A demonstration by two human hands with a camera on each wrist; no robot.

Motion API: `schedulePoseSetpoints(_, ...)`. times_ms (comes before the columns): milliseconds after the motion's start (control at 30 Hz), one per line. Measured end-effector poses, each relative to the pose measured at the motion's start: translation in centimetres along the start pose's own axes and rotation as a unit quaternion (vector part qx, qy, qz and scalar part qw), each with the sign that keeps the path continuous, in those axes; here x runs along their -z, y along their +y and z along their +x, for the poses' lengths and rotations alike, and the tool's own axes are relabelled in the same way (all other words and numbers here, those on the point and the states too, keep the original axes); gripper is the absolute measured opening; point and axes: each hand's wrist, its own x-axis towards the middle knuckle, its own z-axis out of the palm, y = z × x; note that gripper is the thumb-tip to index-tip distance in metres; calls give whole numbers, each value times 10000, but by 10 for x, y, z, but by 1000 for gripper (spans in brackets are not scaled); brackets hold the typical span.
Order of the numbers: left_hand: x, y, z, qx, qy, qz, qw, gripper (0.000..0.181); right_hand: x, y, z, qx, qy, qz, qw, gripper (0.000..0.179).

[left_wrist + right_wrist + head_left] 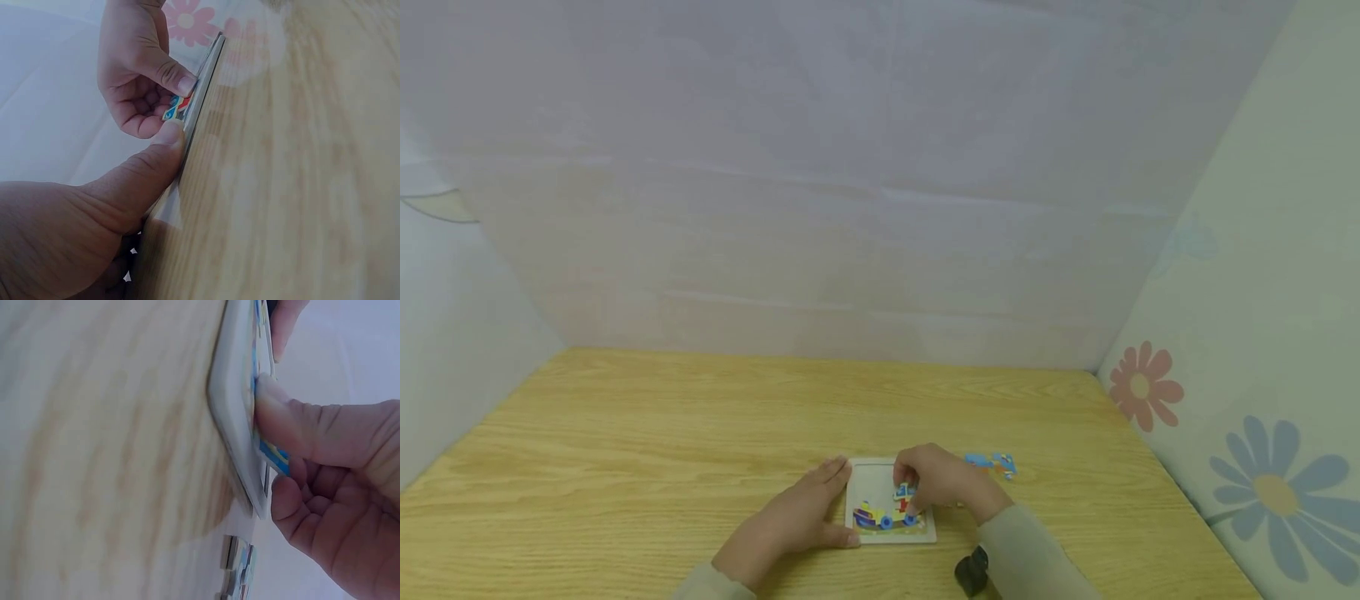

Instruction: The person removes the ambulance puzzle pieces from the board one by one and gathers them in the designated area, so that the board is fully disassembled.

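Observation:
A square jigsaw puzzle tray [874, 477] with a pale raised border lies on the wooden table. Its lower part is filled with pieces showing a yellow and blue vehicle picture [880, 521]. My right hand [936, 477] pinches a puzzle piece [903, 497] in red, blue and white between thumb and fingers, over the tray's right side. In the right wrist view the piece [274, 457] tilts up from the tray surface. My left hand [801, 512] rests along the tray's left border, its fingers straight and the thumb [140, 178] at the near left corner.
Loose puzzle pieces [992, 463] lie on the table [700, 433] to the right of the tray, beyond my right wrist. A black object [972, 572] sits beside the right sleeve. Pale walls stand behind and at both sides, the right one with printed flowers [1273, 496].

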Motion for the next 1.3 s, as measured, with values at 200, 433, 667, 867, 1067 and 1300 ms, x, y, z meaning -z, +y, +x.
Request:
schedulePoseSetpoints(200, 0, -1, 1, 21, 4, 5, 10000, 95, -1, -2, 0, -21, 54, 143, 9999, 30)
schedulePoseSetpoints(433, -4, -5, 3, 24, 10, 98, 9999, 96, -7, -1, -1, 29, 152, 387, 9991, 33)
schedulePoseSetpoints(667, -5, -7, 4, 21, 32, 72, 10000, 95, -10, 4, -3, 267, 435, 490, 9975, 32)
schedulePoseSetpoints(867, -7, -9, 5, -22, 70, 116, 9999, 96, -15, 13, -7, 303, 631, 583, 9958, 32)
schedulePoseSetpoints(1067, -8, -10, 7, -34, 85, 84, 9999, 96, -20, 25, -8, 359, 746, 955, 9920, 30)
schedulePoseSetpoints(1300, -12, -10, 8, -46, 109, 48, 9999, 97, -27, 32, -15, 261, 933, 1617, 9821, 20)
